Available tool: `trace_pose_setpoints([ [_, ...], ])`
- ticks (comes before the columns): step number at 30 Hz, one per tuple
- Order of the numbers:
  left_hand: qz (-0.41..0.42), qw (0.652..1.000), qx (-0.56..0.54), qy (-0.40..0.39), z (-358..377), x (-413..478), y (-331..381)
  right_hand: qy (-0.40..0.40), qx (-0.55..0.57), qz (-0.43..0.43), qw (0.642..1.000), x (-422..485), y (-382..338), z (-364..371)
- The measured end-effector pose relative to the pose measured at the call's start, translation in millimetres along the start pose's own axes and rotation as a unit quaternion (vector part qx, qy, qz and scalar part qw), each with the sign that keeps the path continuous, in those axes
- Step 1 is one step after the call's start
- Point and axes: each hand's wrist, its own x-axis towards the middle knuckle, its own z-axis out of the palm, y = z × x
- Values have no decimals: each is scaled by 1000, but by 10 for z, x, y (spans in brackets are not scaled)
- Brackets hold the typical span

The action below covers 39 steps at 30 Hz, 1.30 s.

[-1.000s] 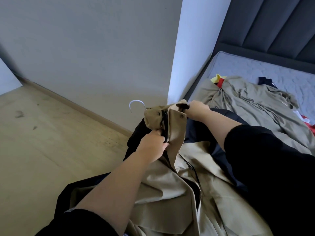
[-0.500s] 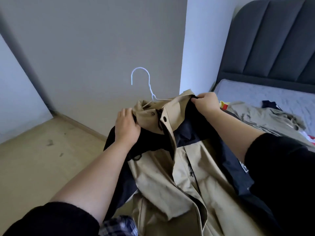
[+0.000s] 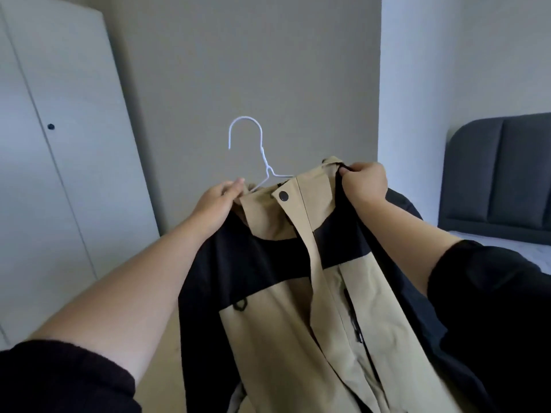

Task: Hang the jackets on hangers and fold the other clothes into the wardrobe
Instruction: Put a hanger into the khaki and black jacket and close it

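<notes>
Head view, jacket held up before the wall. The wardrobe stands at left with both white doors closed and a dark knob on one; its contents cannot be seen. The tan-and-black jacket itself acts as the holder here. The white wire hanger sits inside its neck opening, with the hook and twisted stem rising clear above the collar and the shoulder wires hidden in the cloth.

My left grip is curled round the left side of the collar, at the foot of the hanger stem. My right grip pinches the right collar edge, thumb and fingers closed on the dark lining. The jacket hangs between the two grips in mid-air, front facing me, its placket lying closed with a dark snap showing at the top. The dark padded headboard and a strip of mattress show at far right.

Compared with half a second ago, the jacket has been lifted higher and hangs straighter. The hook now stands nearly upright, and my left grip has moved from the shoulder up to the collar. The view has tilted upward, so the wardrobe has come into sight and the clothes on the bed have dropped out of it.
</notes>
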Motion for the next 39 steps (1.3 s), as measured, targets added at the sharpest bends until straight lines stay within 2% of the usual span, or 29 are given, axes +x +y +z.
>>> trace_pose_setpoints([
  [2, 22, 997, 72, -31, -316, 71, 131, -4, 32, -14, 999, 25, -305, 91],
  [5, 46, 983, 175, -24, -763, 215, 304, 0, 77, -40, 996, 68, -718, 247],
  [8, 55, 944, 324, 5, -1088, 332, 501, 1, 111, -74, 991, 82, -1069, 410],
  [10, 50, 948, 307, 68, -1260, 400, 597, -5, 133, -96, 986, 110, -1230, 486],
  [13, 34, 976, 171, 134, -1449, 477, 653, -51, 108, -124, 985, 168, -1333, 552],
  [15, 25, 982, 136, 131, -1499, 454, 642, -86, 58, -125, 987, 132, -1339, 576],
  [18, -9, 987, 111, 120, -1485, 380, 539, -82, 108, -207, 969, -67, -1380, 581],
  [20, -31, 989, 95, 111, -1489, 326, 476, -141, 97, -282, 944, -265, -1443, 594],
  [21, -38, 989, 88, 109, -1506, 312, 438, -211, 66, -305, 926, -366, -1462, 606],
  [23, -66, 988, 76, 119, -1554, 279, 374, -368, -26, -322, 872, -573, -1461, 645],
  [24, -83, 985, 74, 130, -1569, 242, 361, -414, -84, -334, 843, -666, -1454, 675],
  [25, -97, 982, 75, 142, -1574, 200, 347, -425, -158, -360, 815, -739, -1440, 720],
  [26, -109, 979, 78, 156, -1580, 171, 321, -393, -236, -412, 788, -802, -1429, 769],
  [28, -127, 975, 74, 169, -1605, 142, 243, -248, -299, -524, 758, -920, -1400, 894],
  [29, -137, 973, 66, 173, -1622, 117, 211, -181, -271, -561, 761, -994, -1364, 939],
  [31, -157, 971, 31, 176, -1678, 87, 130, -115, -185, -604, 766, -1109, -1212, 1044],
  [33, -168, 970, -9, 175, -1714, 69, 47, -131, -181, -652, 725, -1258, -1019, 1178],
  [35, -169, 972, -13, 164, -1682, 36, -34, -210, -195, -694, 661, -1382, -853, 1272],
  [36, -169, 973, -5, 158, -1654, 14, -78, -266, -182, -684, 654, -1396, -855, 1233],
  [37, -169, 973, 1, 155, -1632, -9, -124, -300, -160, -659, 671, -1347, -879, 1192],
  [39, -168, 974, 1, 152, -1610, -43, -216, -295, -67, -560, 771, -1214, -939, 1113],
])
